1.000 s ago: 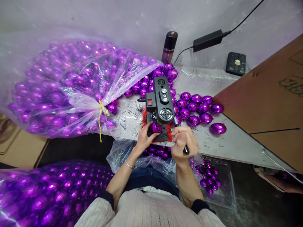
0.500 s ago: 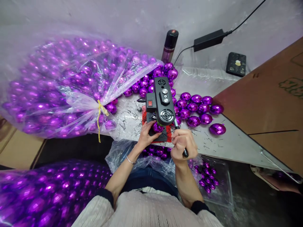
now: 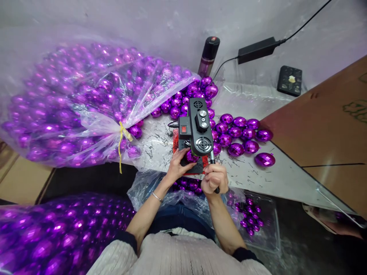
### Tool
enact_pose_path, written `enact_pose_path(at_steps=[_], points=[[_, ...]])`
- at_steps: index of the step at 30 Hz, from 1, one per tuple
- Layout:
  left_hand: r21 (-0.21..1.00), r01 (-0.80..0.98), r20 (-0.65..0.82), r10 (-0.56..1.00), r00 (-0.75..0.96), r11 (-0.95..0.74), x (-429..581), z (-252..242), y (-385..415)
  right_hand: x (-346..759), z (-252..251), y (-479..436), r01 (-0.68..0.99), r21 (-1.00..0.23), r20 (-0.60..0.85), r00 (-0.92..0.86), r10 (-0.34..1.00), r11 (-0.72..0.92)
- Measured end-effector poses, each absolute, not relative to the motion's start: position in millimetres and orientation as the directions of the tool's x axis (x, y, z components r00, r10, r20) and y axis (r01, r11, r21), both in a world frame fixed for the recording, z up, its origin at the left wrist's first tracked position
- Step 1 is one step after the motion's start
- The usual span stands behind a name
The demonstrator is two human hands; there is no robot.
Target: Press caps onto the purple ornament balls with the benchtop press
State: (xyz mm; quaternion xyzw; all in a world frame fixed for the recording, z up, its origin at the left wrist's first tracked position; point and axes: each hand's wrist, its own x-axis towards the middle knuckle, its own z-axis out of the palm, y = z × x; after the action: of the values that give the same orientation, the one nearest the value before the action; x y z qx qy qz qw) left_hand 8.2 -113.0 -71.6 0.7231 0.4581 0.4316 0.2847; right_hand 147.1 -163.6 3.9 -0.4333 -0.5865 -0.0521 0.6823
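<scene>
Against a grey wall [image 3: 143, 23], on a scrap-littered white table [image 3: 239, 172], the half-curled left hand [image 3: 176, 167] pinches a faceted purple bauble [image 3: 191, 157], the fisted right hand [image 3: 215, 178] grips a lever handle [image 3: 212, 161].

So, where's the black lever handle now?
Head view, right of centre: the black lever handle is gripped in the right hand, at the near end of the black machine and right of the left hand.

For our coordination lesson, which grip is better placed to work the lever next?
Probably the right: the right grip is closed around the lever; the left grip holds a purple ball.
</scene>
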Motion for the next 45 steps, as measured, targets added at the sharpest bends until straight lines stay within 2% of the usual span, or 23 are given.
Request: enact_pose_path(at_steps=[8,15,20,23,25,28,31,34,37,41,45], points=[[0.822,0.405,0.347,0.916,0.203,-0.401,9,-72,-112,146,-15,-156,0.426,-0.54,0.838,0.351,0.418,0.726],[0.819,0.411,0.349,0.916,0.199,-0.401,11,-74,-108,146,-22,-153,0.49,-0.509,0.86,0.3,0.412,0.707],[0.8,0.417,0.375,0.903,0.212,-0.43,9,-75,-107,146,21,-157,0.529,-0.59,0.807,0.379,0.452,0.61],[0.736,0.432,0.447,0.853,0.269,-0.522,4,-75,-118,150,49,-161,0.554,-0.632,0.77,0.367,0.522,0.542],[0.649,0.432,0.524,0.78,0.342,-0.626,-3,-76,-134,152,57,-163,0.546,-0.631,0.768,0.346,0.538,0.55],[0.51,0.417,0.59,0.659,0.467,-0.752,-17,-83,-163,155,52,-166,0.532,-0.602,0.792,0.304,0.529,0.595],[0.478,0.419,0.575,0.635,0.516,-0.772,-32,-92,-179,157,39,-169,0.524,-0.596,0.795,0.28,0.538,0.608],[0.533,0.521,0.56,0.739,0.374,-0.667,-40,-89,-156,157,33,-169,0.524,-0.587,0.802,0.271,0.533,0.617],[0.662,0.637,0.48,0.876,0.044,-0.394,-42,-64,-85,156,34,-168,0.534,-0.572,0.815,0.283,0.506,0.622],[0.83,0.55,0.161,0.907,-0.388,0.088,-42,-16,25,155,36,-167,0.543,-0.56,0.822,0.272,0.5,0.625],[0.861,0.461,0.046,0.869,-0.492,0.215,-41,8,79,156,33,-168,0.54,-0.566,0.817,0.268,0.51,0.623]])
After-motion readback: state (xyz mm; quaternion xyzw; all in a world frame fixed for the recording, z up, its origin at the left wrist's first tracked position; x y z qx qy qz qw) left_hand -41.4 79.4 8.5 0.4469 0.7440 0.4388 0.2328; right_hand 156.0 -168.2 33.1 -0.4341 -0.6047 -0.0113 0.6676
